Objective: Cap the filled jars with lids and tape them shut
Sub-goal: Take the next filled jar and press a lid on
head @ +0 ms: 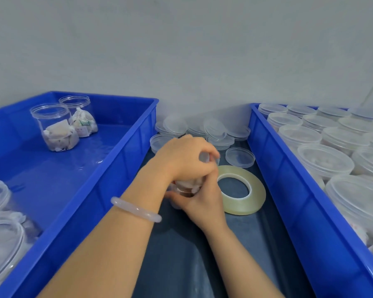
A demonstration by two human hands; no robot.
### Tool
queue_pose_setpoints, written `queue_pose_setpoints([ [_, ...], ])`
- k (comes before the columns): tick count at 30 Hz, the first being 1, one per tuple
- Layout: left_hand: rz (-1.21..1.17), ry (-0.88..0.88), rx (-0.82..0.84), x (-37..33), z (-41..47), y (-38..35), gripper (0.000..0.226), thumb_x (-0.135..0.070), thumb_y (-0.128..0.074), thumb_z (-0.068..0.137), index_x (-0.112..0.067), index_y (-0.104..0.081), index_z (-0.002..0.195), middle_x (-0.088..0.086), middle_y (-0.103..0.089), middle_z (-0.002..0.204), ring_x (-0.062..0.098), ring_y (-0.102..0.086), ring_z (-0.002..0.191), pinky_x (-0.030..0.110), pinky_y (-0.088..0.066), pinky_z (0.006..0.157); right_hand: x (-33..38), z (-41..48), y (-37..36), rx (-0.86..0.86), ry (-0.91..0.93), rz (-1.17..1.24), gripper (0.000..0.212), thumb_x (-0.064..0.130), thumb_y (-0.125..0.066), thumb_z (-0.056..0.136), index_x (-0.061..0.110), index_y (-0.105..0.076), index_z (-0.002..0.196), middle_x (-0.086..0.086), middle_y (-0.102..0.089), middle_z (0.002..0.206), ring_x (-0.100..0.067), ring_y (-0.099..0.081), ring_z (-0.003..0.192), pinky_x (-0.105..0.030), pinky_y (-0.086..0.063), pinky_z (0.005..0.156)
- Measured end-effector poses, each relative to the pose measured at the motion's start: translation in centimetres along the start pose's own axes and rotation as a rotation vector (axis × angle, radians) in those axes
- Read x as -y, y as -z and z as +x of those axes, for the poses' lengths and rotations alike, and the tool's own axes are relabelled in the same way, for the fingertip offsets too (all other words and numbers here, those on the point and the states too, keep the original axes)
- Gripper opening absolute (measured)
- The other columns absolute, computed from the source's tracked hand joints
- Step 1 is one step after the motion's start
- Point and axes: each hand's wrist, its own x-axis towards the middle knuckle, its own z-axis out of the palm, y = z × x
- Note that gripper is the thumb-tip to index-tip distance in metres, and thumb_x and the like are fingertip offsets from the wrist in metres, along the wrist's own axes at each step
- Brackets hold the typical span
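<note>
My left hand (181,157) clamps the lid (204,157) and my right hand (199,203) grips the jar (187,187) — tight between the left tray (108,168) and right tray (274,164). One tape roll (256,190) lies just beside.

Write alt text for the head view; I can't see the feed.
The left hand curls over the top of a filled clear jar and the right hand grips its body, on the dark table between two blue crates. A tape roll lies flat just right of them, loose lids behind.

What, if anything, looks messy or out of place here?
Only the loose clear round plastic lids between the two blue plastic crates: they lie in a jumbled heap, several tilted against each other. Nothing looks spilled or broken.
</note>
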Motion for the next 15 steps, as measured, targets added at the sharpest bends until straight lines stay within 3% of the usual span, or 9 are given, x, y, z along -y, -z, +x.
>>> queue_pose_setpoints([
  [3,-0.326,-0.094,-0.238,0.5,-1.3,0.1,0.039,-0.047,-0.065,0.074,-0.03,-0.071,0.108,-0.02,-0.066,0.111,-0.001,-0.055,0.11,0.028,-0.042,0.1,0.0,0.0,0.3,0.003,-0.045,-0.027,0.085,0.051,-0.081,0.049,0.033,-0.037,0.12,0.019,-0.06,0.108,0.0,-0.06,0.096,-0.021,-0.05,0.073],
  [5,-0.32,-0.121,-0.493,0.5,-2.2,-1.1,0.056,-0.052,-0.073,0.065,-0.02,-0.069,0.111,-0.013,-0.064,0.112,0.004,-0.053,0.11,0.024,-0.04,0.1,-0.1,-0.1,0.3,0.012,-0.063,-0.032,0.079,0.047,-0.082,0.05,0.03,-0.039,0.115,0.016,-0.062,0.106,-0.003,-0.062,0.094,-0.025,-0.051,0.074],
  [7,-0.341,-0.067,-0.634,0.9,-3.0,-2.7,0.067,-0.051,-0.081,0.057,-0.018,-0.066,0.113,-0.005,-0.059,0.121,0.01,-0.05,0.115,0.019,-0.037,0.1,-0.1,-0.1,0.4,-0.004,-0.054,-0.052,0.073,0.045,-0.081,0.05,0.03,-0.04,0.109,0.015,-0.063,0.101,-0.003,-0.063,0.088,-0.023,-0.051,0.07],
  [11,-0.827,0.162,-0.589,2.0,-3.5,-3.5,0.086,-0.05,-0.077,0.043,-0.035,-0.047,0.122,-0.008,-0.05,0.124,-0.003,-0.048,0.115,0.012,-0.044,0.089,0.2,-0.2,0.3,-0.028,-0.073,-0.033,0.08,0.055,-0.08,0.044,0.04,-0.037,0.11,0.026,-0.058,0.103,0.008,-0.058,0.091,-0.019,-0.049,0.073],
  [13,-0.886,0.156,-0.51,2.5,-3.4,-3.5,0.086,-0.029,-0.087,0.047,-0.036,-0.046,0.122,-0.007,-0.052,0.117,-0.01,-0.053,0.105,0.011,-0.047,0.082,0.2,-0.3,0.4,-0.026,-0.075,-0.034,0.08,0.054,-0.081,0.044,0.042,-0.036,0.109,0.028,-0.057,0.102,0.012,-0.056,0.091,-0.015,-0.047,0.072],
  [15,-0.934,0.155,-0.435,3.3,-3.9,-3.2,0.08,-0.012,-0.089,0.055,-0.026,-0.051,0.124,-0.003,-0.059,0.113,-0.003,-0.059,0.099,0.012,-0.048,0.08,0.2,-0.4,0.6,-0.021,-0.076,-0.041,0.08,0.052,-0.081,0.044,0.044,-0.033,0.108,0.03,-0.055,0.1,0.017,-0.053,0.091,-0.007,-0.042,0.068],
])
